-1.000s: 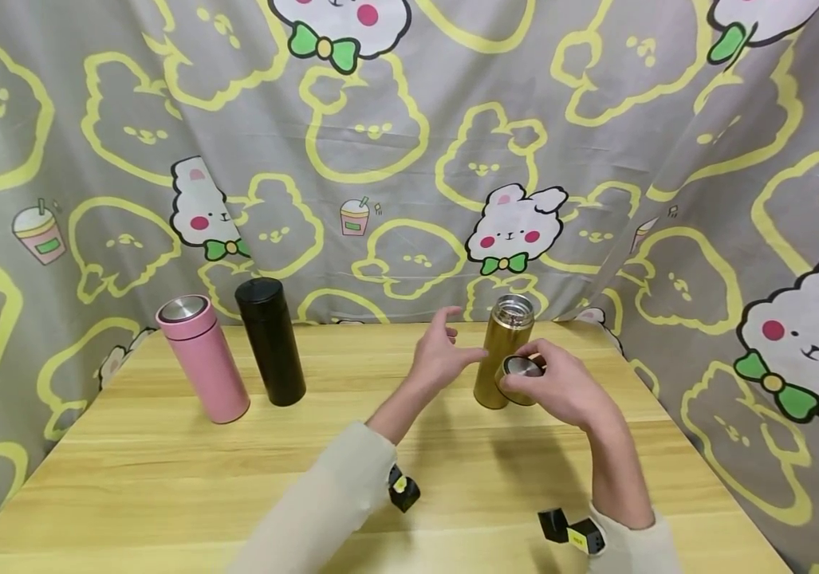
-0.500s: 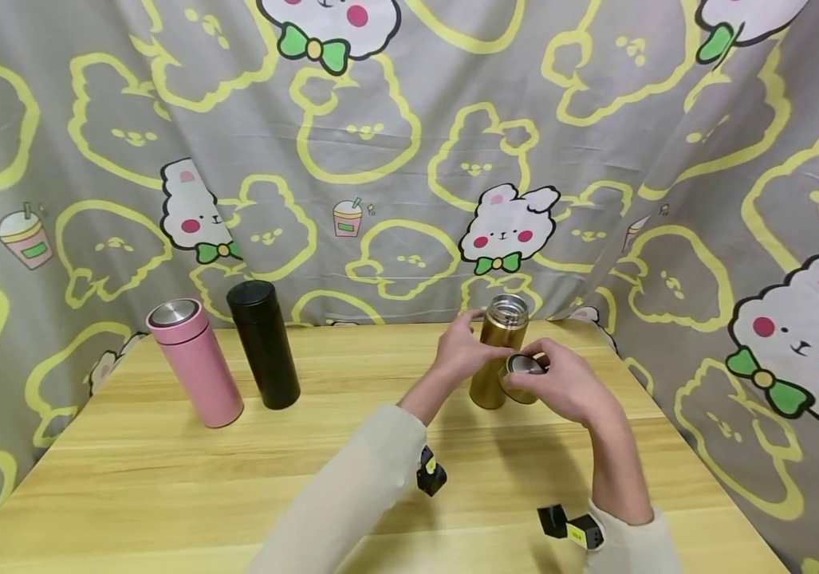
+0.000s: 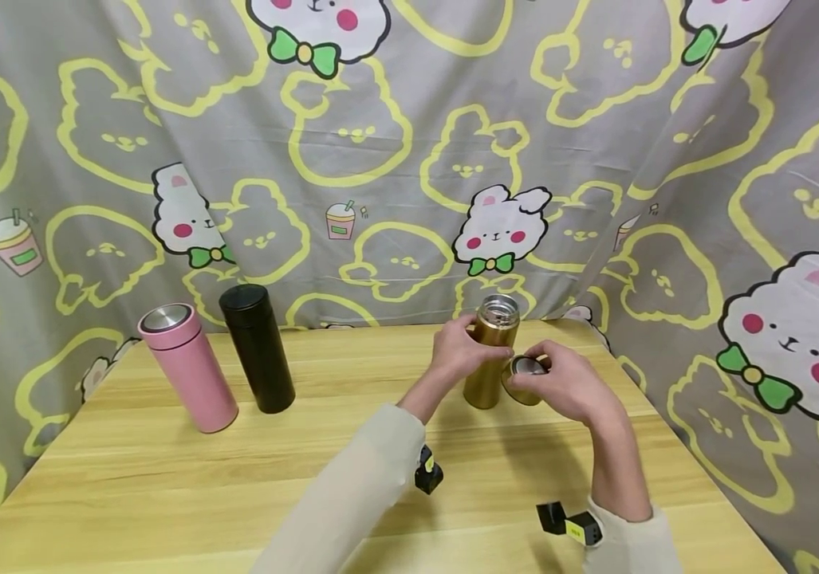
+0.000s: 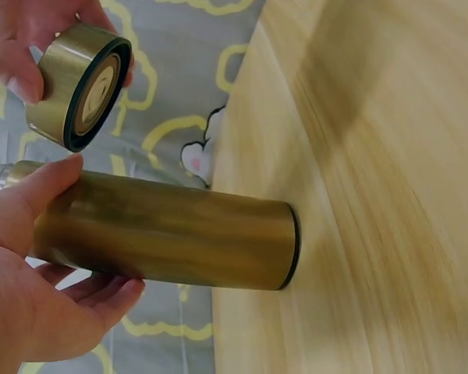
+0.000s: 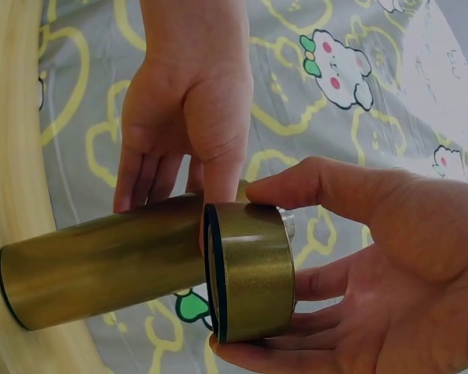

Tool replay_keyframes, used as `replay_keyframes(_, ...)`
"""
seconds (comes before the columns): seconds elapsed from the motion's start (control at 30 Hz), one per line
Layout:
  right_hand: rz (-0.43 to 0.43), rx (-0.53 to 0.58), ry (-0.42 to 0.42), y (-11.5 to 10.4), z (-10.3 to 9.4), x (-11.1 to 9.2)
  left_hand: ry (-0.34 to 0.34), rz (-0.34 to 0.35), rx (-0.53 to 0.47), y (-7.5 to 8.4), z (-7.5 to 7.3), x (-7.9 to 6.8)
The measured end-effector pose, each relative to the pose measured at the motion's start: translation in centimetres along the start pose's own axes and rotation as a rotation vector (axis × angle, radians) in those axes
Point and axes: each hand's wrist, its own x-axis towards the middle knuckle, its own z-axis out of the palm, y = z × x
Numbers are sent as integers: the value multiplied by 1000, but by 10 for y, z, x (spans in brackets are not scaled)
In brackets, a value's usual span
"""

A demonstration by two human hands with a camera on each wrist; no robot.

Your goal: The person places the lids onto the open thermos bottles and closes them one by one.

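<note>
A gold thermos bottle (image 3: 484, 383) stands upright on the table with its steel mouth uncovered. My left hand (image 3: 458, 351) grips its upper body, thumb in front and fingers curled behind, as the left wrist view shows on the bottle (image 4: 179, 230). Just right of it, my right hand (image 3: 570, 383) pinches the gold lid (image 3: 525, 381) between thumb and fingers. The lid is held apart from the bottle, steel top up. In the right wrist view the lid (image 5: 253, 273) partly covers the bottle's upper part.
A pink thermos (image 3: 190, 367) and a black thermos (image 3: 258, 348), both with lids on, stand upright at the left of the wooden table (image 3: 187, 494). A patterned grey curtain (image 3: 395, 183) hangs behind the table and along its right side.
My left hand has moved right and closed round the gold bottle. My right hand keeps the lid beside it. The head view has shifted slightly.
</note>
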Motion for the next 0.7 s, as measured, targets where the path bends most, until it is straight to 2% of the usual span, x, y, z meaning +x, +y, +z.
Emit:
replay_keyframes(0.2, -7, -3, 4, -2, 1, -1, 1, 15, 15, -4, -6, -2)
replay_keyframes(0.3, -15, -5, -6, -5, 6, 1, -6, 17, 15, -10, -17, -6)
replay_keyframes(0.47, -16, -11, -20, -7, 11, 1, -35, 6, 34, -20, -39, -17)
replay_keyframes(0.7, -33, -18, -27, -12, 16, 5, -54, 8, 29, -31, -79, -35)
